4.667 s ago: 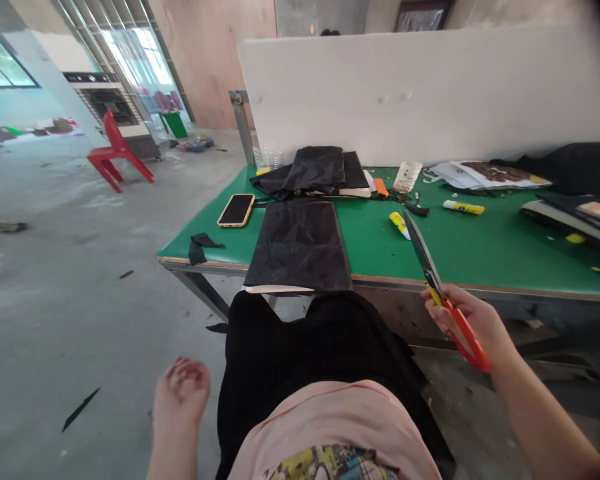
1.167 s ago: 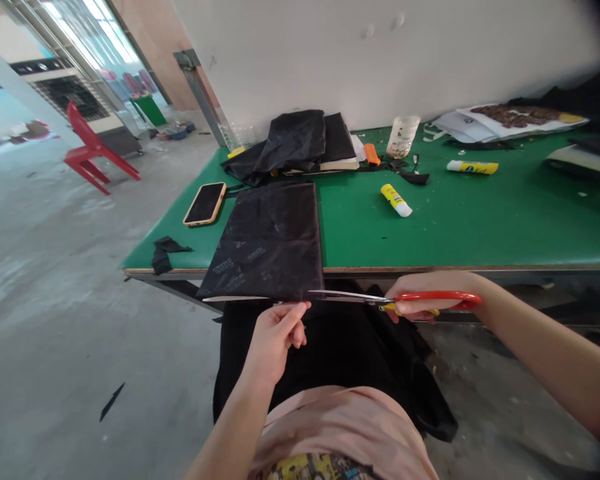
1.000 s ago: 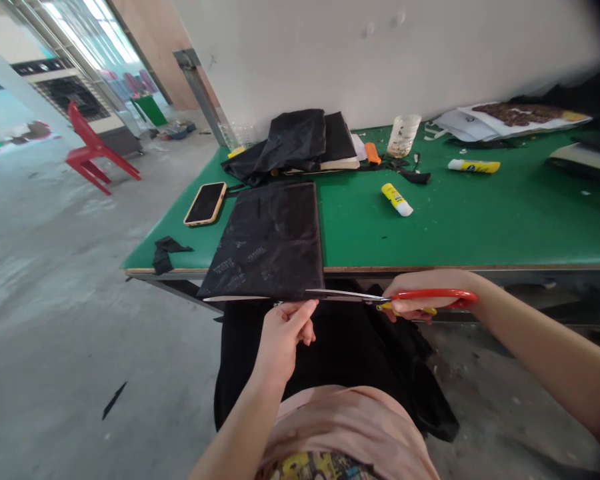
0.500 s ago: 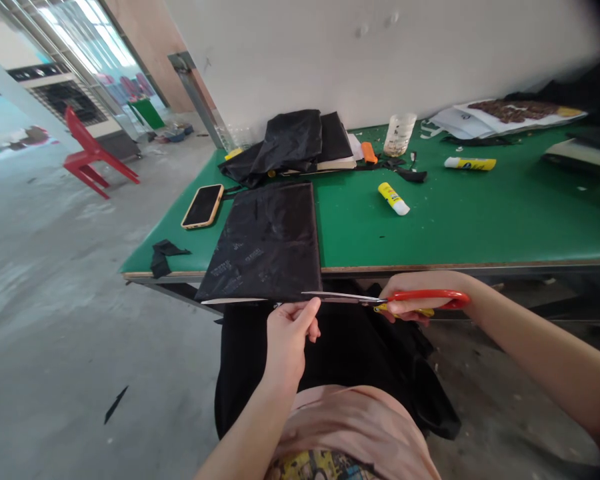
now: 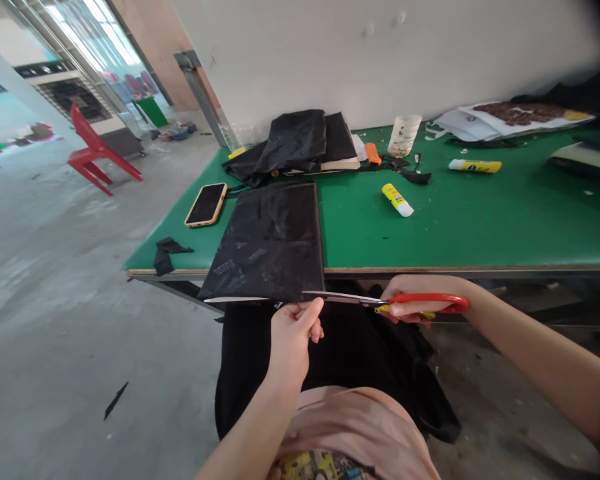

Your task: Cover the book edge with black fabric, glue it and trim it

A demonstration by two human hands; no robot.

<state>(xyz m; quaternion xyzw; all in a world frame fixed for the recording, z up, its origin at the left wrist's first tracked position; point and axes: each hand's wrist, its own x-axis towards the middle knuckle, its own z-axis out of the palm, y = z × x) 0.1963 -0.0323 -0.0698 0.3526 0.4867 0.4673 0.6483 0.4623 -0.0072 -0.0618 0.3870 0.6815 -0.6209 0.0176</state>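
Note:
A flat rectangle covered in glossy black material [image 5: 273, 240], with faint pale print, lies on the table and juts over its front edge. A white edge shows along its near left side. My left hand [image 5: 295, 340] is closed in a pinch at its near edge, thumb on top. My right hand [image 5: 405, 293] grips scissors [image 5: 430, 303] with red and yellow handles. Their blades point left along the near edge, close to my left fingertips, and one blade lies over the black material. The lower blade is partly hidden.
On the green table [image 5: 480, 240] lie a phone [image 5: 206, 205], two glue sticks, a black scrap [image 5: 169, 253], folded black sheets [image 5: 295, 143], an orange object [image 5: 373, 154] and a clear plastic cup [image 5: 404, 136]. Papers [image 5: 460, 123] rest at the back right. A red chair [image 5: 97, 150] stands left.
The view has shifted slightly, so the table items appear a little further right. My hands, the scissors and the black-covered rectangle hold nearly the same positions relative to one another.

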